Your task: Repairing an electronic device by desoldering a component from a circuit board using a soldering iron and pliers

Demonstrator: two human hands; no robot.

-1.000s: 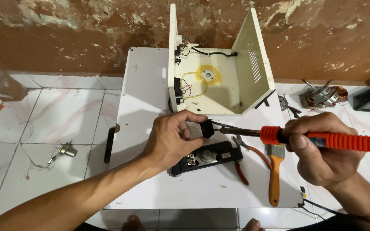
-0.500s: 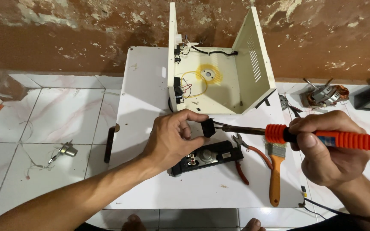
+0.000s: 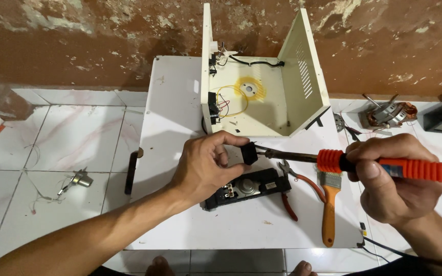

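My left hand (image 3: 208, 166) pinches a small black switch-like part (image 3: 248, 153) between thumb and fingers, above a white board (image 3: 175, 102). My right hand (image 3: 392, 181) grips the orange handle of a soldering iron (image 3: 384, 166); its dark metal tip points left and touches the black part. Just below the part lies a long black component (image 3: 249, 186) with a round metal centre. An open cream metal casing (image 3: 262, 87) with yellow and red wires stands upright behind both hands.
Red-handled pliers (image 3: 290, 197) and a wooden-handled paintbrush (image 3: 329, 204) lie on the board under the iron. A copper-wound motor (image 3: 387, 113) sits at right on the tiled floor, a small metal part (image 3: 79, 179) with wires at left. A brown wall rises behind.
The soldering iron has drawn slightly to the right while its tip stays at the black part. My left hand holds nearly still.
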